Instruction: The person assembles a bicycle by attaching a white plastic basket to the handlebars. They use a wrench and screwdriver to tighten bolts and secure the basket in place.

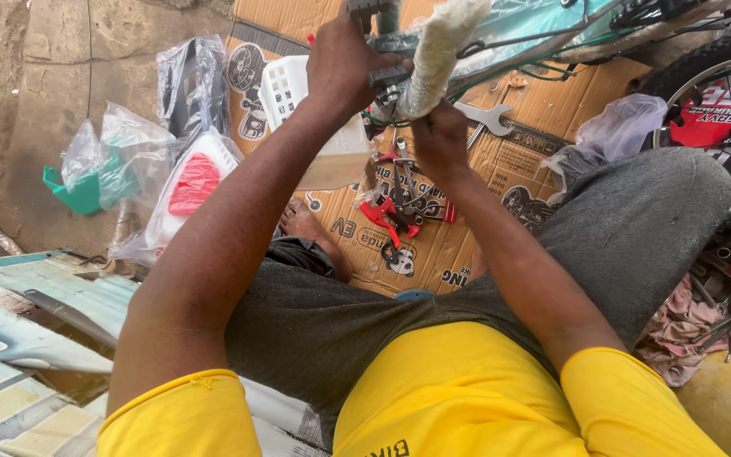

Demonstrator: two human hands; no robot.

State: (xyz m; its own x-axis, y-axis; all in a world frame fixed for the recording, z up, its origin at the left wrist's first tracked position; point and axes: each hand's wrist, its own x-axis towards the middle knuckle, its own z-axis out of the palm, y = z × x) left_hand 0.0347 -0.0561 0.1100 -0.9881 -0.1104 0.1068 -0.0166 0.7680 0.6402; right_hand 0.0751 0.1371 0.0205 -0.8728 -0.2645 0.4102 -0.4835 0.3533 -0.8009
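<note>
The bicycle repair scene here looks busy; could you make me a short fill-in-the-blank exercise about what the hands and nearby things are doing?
1. The left hand grips a bicycle frame tube wrapped in white ____.
2. Flat on the cardboard past the right hand lies a silver ____.
3. The pliers among the tools on the cardboard have ____ handles.
4. The person's T-shirt is ____.

Missing words: foam; spanner; red; yellow

A makeshift bicycle repair workshop on the ground. Flattened brown cardboard sheets (467, 245) serve as the floor, strewn with a silver open-ended spanner (486, 116) and red-handled hand tools (391, 216). A spoked bicycle wheel with black tyre (725, 110) stands beside plastic-bagged parts (120, 161).
</note>
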